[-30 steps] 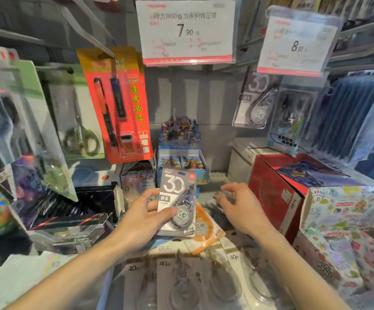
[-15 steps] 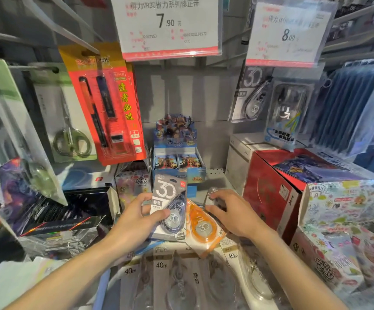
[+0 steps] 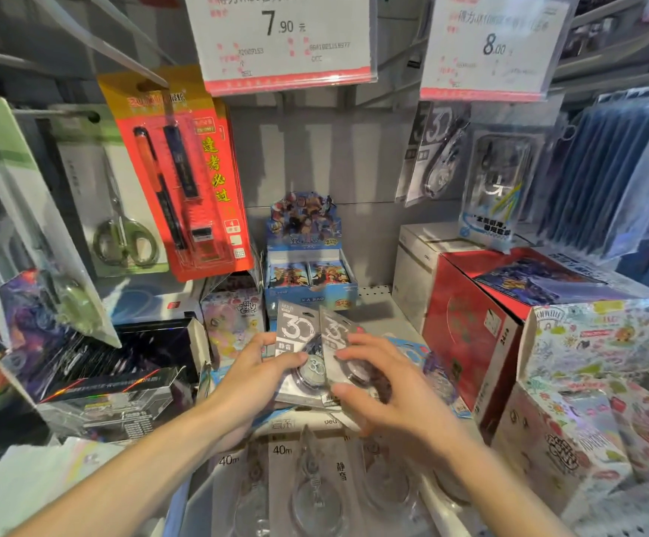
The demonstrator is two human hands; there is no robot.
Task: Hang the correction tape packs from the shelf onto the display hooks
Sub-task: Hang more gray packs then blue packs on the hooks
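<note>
Above the shelf's (image 3: pixel 377 308) middle, the right hand (image 3: pixel 388 393) now grips a second pack (image 3: pixel 334 335), brought beside the first pack (image 3: pixel 295 331) clasped by the left hand (image 3: pixel 253 381).

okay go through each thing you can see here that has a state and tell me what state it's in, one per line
Left hand: grip shut on grey pack.
Right hand: grip shut on second grey pack.
Grey pack: held, unhung.
Second grey pack: held, unhung.
Hung tape pack: on hook.
Scissors: closed, packaged.
Card box: open.
</note>
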